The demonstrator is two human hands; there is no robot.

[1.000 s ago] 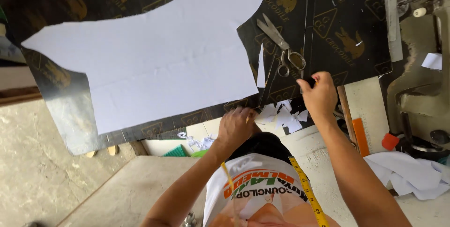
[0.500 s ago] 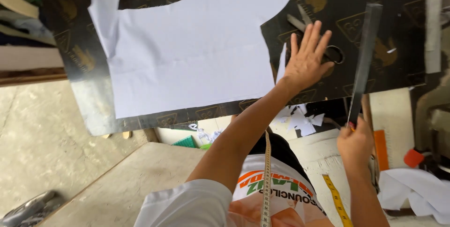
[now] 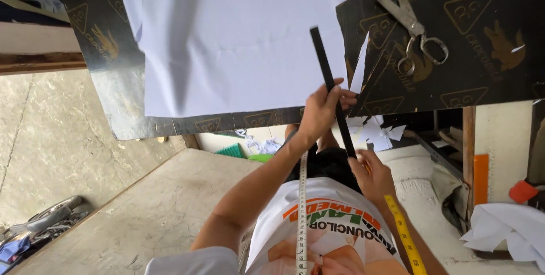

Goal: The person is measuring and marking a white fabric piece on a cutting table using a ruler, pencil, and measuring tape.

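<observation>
A long black ruler [image 3: 332, 96] is held by both hands above the near edge of the dark patterned surface [image 3: 488, 76]. The left hand [image 3: 322, 110] is closed around the ruler's middle, its fingers [image 3: 345, 98] wrapped over the strip. The right hand [image 3: 372, 174] grips the lower end, fingers pressed together on it. The ruler's far tip is seen lying over a large white sheet of paper [image 3: 227, 36] spread on the surface. A pair of metal scissors [image 3: 414, 28] is observed to the right, well apart from the ruler. A measuring tape [image 3: 302, 212] is draped around the person's neck. White paper scraps [image 3: 374, 130] are noted below the surface edge.
</observation>
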